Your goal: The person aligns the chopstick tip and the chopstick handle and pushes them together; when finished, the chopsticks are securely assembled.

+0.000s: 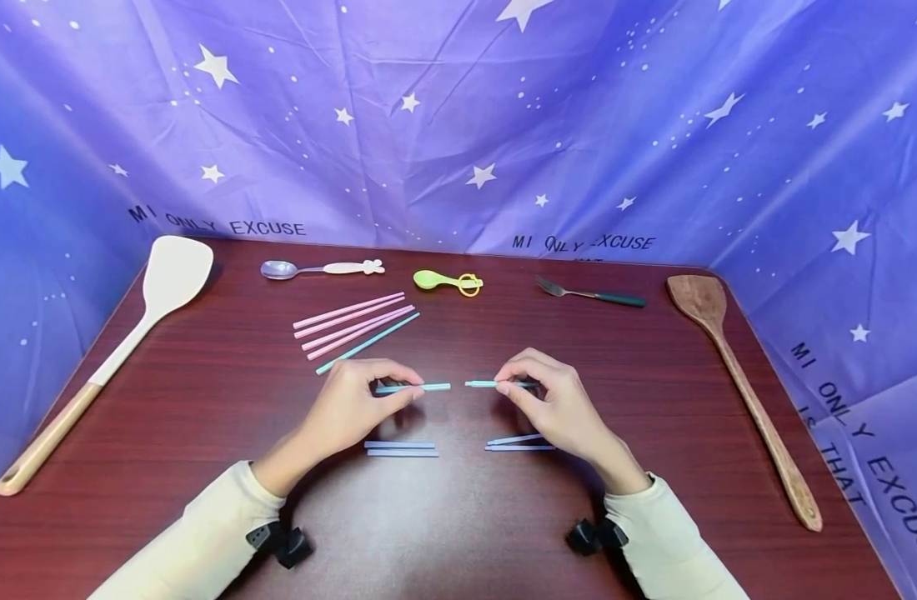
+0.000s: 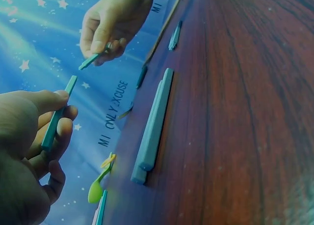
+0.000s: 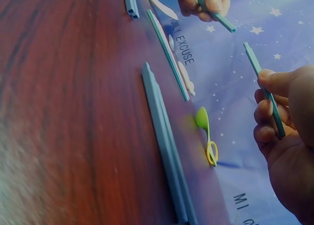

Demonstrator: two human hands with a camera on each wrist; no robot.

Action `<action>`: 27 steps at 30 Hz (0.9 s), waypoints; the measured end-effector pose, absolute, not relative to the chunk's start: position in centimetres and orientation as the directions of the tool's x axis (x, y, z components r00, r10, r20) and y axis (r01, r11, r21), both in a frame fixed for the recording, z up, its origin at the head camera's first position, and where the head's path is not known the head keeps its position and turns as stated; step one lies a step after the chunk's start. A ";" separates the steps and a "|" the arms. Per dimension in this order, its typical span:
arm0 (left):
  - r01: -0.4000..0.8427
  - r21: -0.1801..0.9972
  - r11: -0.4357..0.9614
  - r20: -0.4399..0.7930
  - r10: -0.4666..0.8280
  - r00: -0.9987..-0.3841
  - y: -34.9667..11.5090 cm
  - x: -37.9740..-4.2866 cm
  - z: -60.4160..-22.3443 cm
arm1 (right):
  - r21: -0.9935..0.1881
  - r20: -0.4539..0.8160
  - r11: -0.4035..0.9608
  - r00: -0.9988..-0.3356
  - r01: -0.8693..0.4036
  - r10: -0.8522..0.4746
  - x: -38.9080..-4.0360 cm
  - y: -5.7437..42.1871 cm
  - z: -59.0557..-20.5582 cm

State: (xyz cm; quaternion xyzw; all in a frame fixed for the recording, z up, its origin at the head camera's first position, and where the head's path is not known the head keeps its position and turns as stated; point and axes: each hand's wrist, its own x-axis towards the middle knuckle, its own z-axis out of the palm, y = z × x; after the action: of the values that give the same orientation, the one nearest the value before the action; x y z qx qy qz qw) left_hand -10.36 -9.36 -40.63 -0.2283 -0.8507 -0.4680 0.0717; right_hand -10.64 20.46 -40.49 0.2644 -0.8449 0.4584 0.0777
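My left hand (image 1: 353, 400) pinches a teal chopstick half (image 1: 438, 387) between thumb and fingers. Its squared end points right. Opposite it, my right hand (image 1: 552, 398) pinches another teal chopstick half (image 1: 481, 384), whose narrower stepped tip (image 3: 247, 48) faces the left piece. A short gap separates the two ends, and both pieces are held up off the table. Two blue chopstick halves (image 1: 402, 454) lie side by side below the left hand. Two more blue halves (image 1: 518, 448) with stepped tips rest near the right hand, partly overlapped by it in the head view.
Several long pink chopsticks (image 1: 349, 310) and a teal one (image 1: 368, 342) lie behind the left hand. Along the back are a spoon (image 1: 278, 270), a green spoon (image 1: 428, 280) and a fork (image 1: 608, 298). A white spatula (image 1: 177, 271) and a wooden spatula (image 1: 759, 408) flank the table.
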 end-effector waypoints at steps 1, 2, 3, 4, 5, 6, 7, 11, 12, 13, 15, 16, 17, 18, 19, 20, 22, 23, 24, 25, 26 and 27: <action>0.460 0.762 0.456 0.339 0.323 -0.883 -9.3 -10.4 -40.7 | -0.731 0.376 0.439 -0.846 -0.522 -0.378 -10.6 20.4 -40.5; 0.464 0.760 0.455 0.344 0.325 -0.881 -9.3 -10.3 -40.7 | -0.730 0.380 0.437 -0.843 -0.526 -0.381 -10.6 20.3 -40.6; 0.469 0.757 0.455 0.349 0.325 -0.879 -9.3 -10.3 -40.8 | -0.727 0.383 0.435 -0.840 -0.531 -0.384 -10.5 20.2 -40.6; 0.473 0.754 0.455 0.354 0.325 -0.877 -9.3 -10.3 -40.8 | -0.724 0.390 0.432 -0.835 -0.538 -0.388 -10.5 20.1 -40.7; 0.478 0.751 0.455 0.359 0.325 -0.875 -9.3 -10.3 -40.8 | -0.722 0.394 0.430 -0.833 -0.542 -0.389 -10.5 20.0 -40.7; 0.483 0.748 0.456 0.365 0.325 -0.872 -9.3 -10.3 -40.8 | -0.721 0.397 0.429 -0.831 -0.545 -0.389 -10.4 20.0 -40.7; 0.487 0.745 0.456 0.369 0.327 -0.870 -9.2 -10.3 -40.8 | -0.721 0.400 0.426 -0.830 -0.547 -0.389 -10.4 19.9 -40.8; 0.498 0.738 0.456 0.378 0.332 -0.864 -9.1 -10.2 -40.8 | -0.719 0.410 0.421 -0.826 -0.554 -0.386 -10.3 19.7 -40.9; 0.498 0.738 0.455 0.379 0.332 -0.864 -9.1 -10.2 -40.8 | -0.720 0.412 0.418 -0.826 -0.554 -0.386 -10.2 19.7 -40.9; 0.499 0.738 0.454 0.379 0.333 -0.863 -9.1 -10.2 -40.9 | -0.720 0.414 0.415 -0.824 -0.556 -0.387 -10.2 19.6 -40.9; 0.499 0.737 0.455 0.379 0.332 -0.863 -9.0 -10.1 -40.9 | -0.721 0.414 0.410 -0.822 -0.558 -0.391 -10.2 19.5 -40.9; 0.500 0.736 0.456 0.380 0.333 -0.863 -9.0 -10.1 -40.9 | -0.721 0.415 0.409 -0.821 -0.560 -0.393 -10.1 19.4 -40.9; 0.500 0.735 0.458 0.381 0.332 -0.863 -9.0 -10.0 -41.0 | -0.721 0.417 0.405 -0.819 -0.563 -0.394 -10.1 19.4 -40.8; 0.500 0.735 0.459 0.381 0.331 -0.863 -9.0 -10.0 -41.0 | -0.720 0.418 0.404 -0.818 -0.564 -0.396 -10.1 19.3 -40.8; 0.500 0.734 0.460 0.381 0.331 -0.863 -8.9 -10.0 -41.0 | -0.719 0.421 0.403 -0.816 -0.566 -0.396 -10.1 19.3 -40.8; 0.498 0.735 0.461 0.380 0.329 -0.865 -8.9 -10.0 -41.0 | -0.720 0.421 0.401 -0.816 -0.567 -0.397 -10.1 19.3 -40.8; 0.494 0.737 0.462 0.377 0.326 -0.867 -8.9 -9.9 -41.0 | -0.721 0.423 0.399 -0.815 -0.567 -0.396 -10.1 19.3 -40.8; 0.491 0.739 0.461 0.375 0.324 -0.869 -8.9 -9.9 -41.1 | -0.722 0.422 0.397 -0.815 -0.567 -0.396 -10.1 19.3 -40.8; 0.490 0.740 0.461 0.375 0.322 -0.869 -8.9 -9.9 -41.1 | -0.722 0.421 0.397 -0.816 -0.566 -0.396 -10.1 19.3 -40.8; 0.489 0.741 0.461 0.375 0.320 -0.870 -8.8 -9.9 -41.1 | -0.723 0.420 0.398 -0.817 -0.564 -0.395 -10.1 19.3 -40.9; 0.487 0.742 0.461 0.374 0.319 -0.871 -8.8 -9.9 -41.1 | -0.725 0.416 0.400 -0.819 -0.561 -0.395 -10.1 19.3 -40.9; 0.487 0.742 0.461 0.374 0.318 -0.871 -8.8 -9.9 -41.1 | -0.726 0.415 0.400 -0.820 -0.560 -0.394 -10.1 19.3 -40.9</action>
State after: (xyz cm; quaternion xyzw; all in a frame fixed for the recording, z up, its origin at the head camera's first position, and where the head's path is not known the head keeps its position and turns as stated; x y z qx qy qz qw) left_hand -9.93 -8.85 -41.09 -0.2367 -0.8498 -0.4621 0.0912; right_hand -10.07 19.28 -40.93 0.2868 -0.8319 0.4668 0.0886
